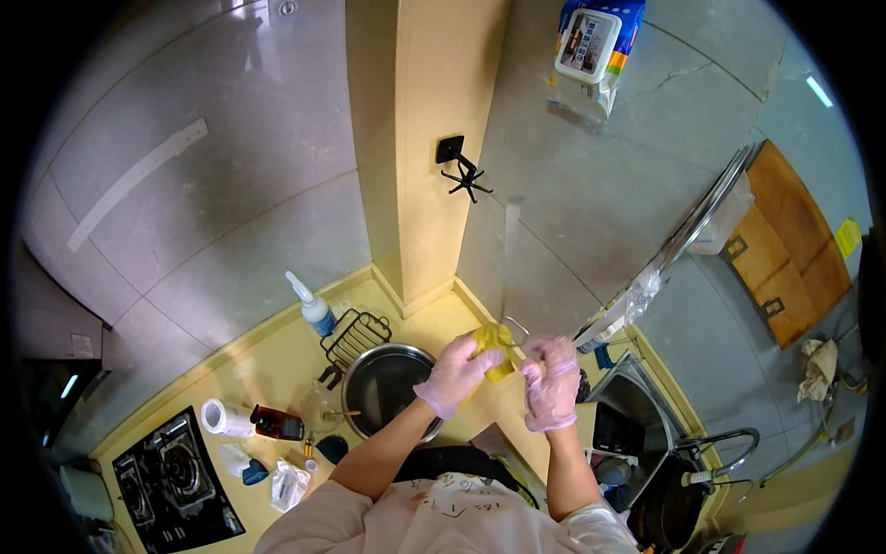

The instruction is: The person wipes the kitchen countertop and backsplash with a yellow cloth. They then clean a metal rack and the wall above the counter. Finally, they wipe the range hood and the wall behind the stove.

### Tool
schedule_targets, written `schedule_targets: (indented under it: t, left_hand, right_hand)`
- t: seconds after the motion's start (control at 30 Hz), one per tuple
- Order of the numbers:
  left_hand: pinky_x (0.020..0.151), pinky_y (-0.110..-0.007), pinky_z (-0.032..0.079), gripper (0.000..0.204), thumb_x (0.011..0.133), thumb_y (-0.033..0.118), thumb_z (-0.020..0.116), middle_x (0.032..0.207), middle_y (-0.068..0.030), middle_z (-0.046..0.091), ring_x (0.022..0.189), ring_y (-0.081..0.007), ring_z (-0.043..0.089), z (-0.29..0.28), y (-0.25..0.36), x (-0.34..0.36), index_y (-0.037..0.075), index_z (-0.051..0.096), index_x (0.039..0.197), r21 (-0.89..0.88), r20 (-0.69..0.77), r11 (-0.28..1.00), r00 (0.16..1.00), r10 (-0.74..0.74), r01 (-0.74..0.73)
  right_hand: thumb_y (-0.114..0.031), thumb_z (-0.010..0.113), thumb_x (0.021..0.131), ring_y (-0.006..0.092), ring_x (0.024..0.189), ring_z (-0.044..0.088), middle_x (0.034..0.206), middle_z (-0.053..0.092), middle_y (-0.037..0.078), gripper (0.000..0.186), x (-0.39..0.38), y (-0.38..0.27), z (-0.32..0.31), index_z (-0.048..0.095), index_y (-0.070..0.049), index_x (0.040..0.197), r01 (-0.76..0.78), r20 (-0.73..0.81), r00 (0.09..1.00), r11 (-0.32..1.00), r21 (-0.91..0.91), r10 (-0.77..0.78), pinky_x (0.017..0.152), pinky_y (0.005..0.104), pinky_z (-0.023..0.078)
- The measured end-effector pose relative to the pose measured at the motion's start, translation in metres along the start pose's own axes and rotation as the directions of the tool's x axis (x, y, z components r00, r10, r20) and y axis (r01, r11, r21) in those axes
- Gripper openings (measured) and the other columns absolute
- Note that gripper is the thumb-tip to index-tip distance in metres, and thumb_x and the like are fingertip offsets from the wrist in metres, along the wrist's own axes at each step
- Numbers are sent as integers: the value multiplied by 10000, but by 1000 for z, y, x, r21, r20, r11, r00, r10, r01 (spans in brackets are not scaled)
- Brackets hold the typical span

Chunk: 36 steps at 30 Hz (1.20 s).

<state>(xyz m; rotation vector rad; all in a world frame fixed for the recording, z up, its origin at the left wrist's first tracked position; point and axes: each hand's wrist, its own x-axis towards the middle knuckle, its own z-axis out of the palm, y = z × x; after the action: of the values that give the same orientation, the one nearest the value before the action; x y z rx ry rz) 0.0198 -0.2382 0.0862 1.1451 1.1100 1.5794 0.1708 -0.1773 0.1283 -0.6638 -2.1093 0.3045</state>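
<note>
My gloved left hand [460, 371] pinches a yellow cloth [496, 355], which sits between my hands. My right hand [550, 380], just beside it, is curled closed; I can't tell around what. Left of my hands stands a pot [380, 377]; farther left, a spray bottle [315, 310].

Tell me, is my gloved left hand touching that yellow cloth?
Touching. The head view shows your gloved left hand gripping the left side of the yellow cloth, with no gap between them.
</note>
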Motion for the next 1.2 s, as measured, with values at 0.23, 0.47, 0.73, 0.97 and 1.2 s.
schedule_targets:
  t: [0.23, 0.47, 0.73, 0.97, 1.2]
  left_hand:
    - [744, -386, 452, 248, 794, 194, 611, 920, -144, 583, 863, -333, 551, 13, 0, -7, 29, 579, 976, 632, 133, 726, 961, 245, -272]
    - [711, -389, 458, 246, 764, 215, 626, 881, -132, 573, 821, -326, 560, 25, 12, -9, 50, 594, 943, 577, 33, 779, 960, 279, -247]
    - [619, -377, 436, 212, 730, 215, 657, 874, -53, 594, 732, -264, 553, 22, -6, -19, 90, 621, 897, 771, 151, 489, 863, 482, -408]
    - [636, -326, 420, 295, 589, 103, 709, 852, 1, 606, 686, -201, 535, 13, -2, -29, 124, 640, 875, 758, 176, 344, 682, 710, -554]
    - [653, -303, 412, 345, 573, 21, 645, 900, 20, 603, 696, -203, 517, 11, 9, -24, 142, 670, 895, 714, 146, 465, 760, 633, -524]
  right_hand:
    - [-162, 543, 881, 215, 589, 521, 658, 545, 94, 169, -11, 6, 15, 514, -40, 767, -384, -33, 903, 839, 385, 428, 564, 318, 421]
    - [-185, 502, 922, 91, 609, 359, 646, 445, -11, 247, -22, 15, 25, 454, -52, 719, -343, -5, 908, 750, 566, 419, 545, 223, 334]
    - [-409, 510, 901, 38, 471, 304, 579, 385, -39, 364, -10, -1, -1, 477, -74, 760, -267, -179, 798, 603, 751, 576, 411, 203, 226]
    - [-362, 494, 913, 62, 373, 232, 524, 300, -56, 329, -16, -25, -17, 386, -133, 703, -234, 227, 522, -117, 965, 822, 331, 198, 176]
    - [-334, 474, 924, 66, 380, 221, 524, 291, -44, 292, -22, -46, -15, 381, -135, 731, -149, -37, 548, 141, 979, 836, 356, 218, 186]
